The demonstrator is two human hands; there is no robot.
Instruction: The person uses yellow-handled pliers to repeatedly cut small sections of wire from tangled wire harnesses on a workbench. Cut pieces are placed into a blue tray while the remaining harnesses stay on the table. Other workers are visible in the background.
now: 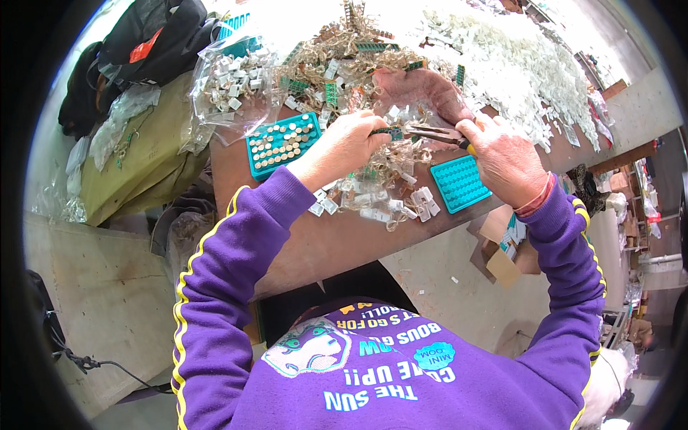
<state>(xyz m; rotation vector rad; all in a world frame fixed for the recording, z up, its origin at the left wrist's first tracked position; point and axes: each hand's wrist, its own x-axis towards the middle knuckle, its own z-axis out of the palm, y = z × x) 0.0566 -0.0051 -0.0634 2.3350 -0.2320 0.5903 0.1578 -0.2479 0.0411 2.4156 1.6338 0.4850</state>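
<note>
My left hand (352, 141) pinches a small green circuit board strip (395, 131) between thumb and fingers. My right hand (497, 148) is closed on pliers (438, 132) with yellow-and-black handles, and their jaws point left at the strip's right end; whether they touch it I cannot tell. Beneath both hands lies a tangle of thin wires (395, 156) with white plastic cases (424, 201) around its lower edge. A teal tray (258, 171) holding rows of coin cells is left of my left hand. Below my right hand sits another teal ridged tray (460, 183).
A clear plastic bag (204, 107) of white cases lies at the upper left. Behind the hands are more wires, green boards and a pinkish cloth (419, 91). White plastic pieces (516, 70) form a heap at the upper right. An open cardboard box (504, 269) stands below the table edge.
</note>
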